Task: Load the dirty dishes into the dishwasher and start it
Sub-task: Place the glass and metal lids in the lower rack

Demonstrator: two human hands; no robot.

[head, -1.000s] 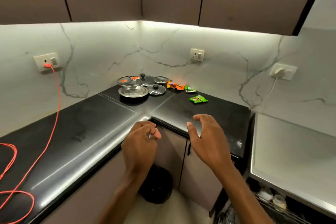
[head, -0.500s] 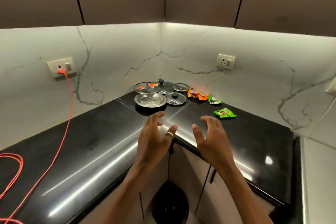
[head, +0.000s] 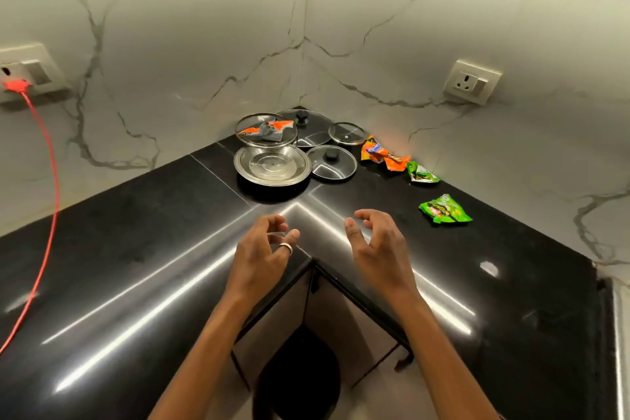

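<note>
Left hand [head: 260,249] and right hand [head: 378,245] hover empty, loosely curled; the far steel plate [head: 297,176] looks light, stiff, slippery: grip its rim.

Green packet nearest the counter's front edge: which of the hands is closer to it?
Right. The right hand is just left of the green packet, not touching; the left hand is farther left, beyond the right.

Glass bowl [head: 266,147] on steel plate [head: 272,180], three glass lids [head: 332,163] beside, countertop [head: 170,232] corner.
</note>
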